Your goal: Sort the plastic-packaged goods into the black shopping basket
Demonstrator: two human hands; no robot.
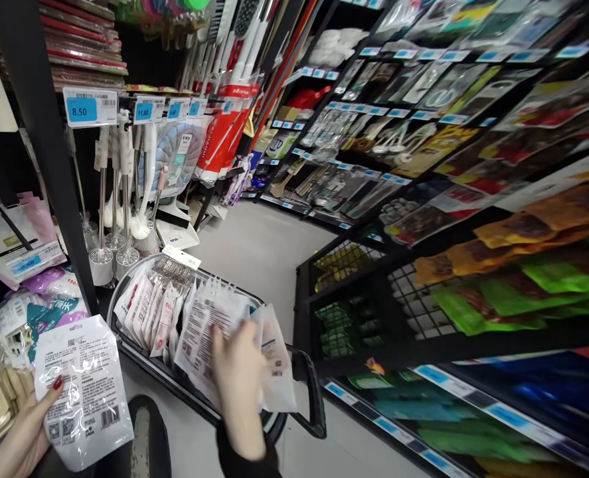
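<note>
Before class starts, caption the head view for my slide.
Left hand holds a printed white packet; right hand is over packets in a black-rimmed basket.

A pale grey floor runs back through a narrow shop aisle. Black shelving lines both sides — a dark upright post stands at the left. Blue-and-white price labels edge the tiers, and wire mesh shows at the right — the near shelves there blur.
</note>
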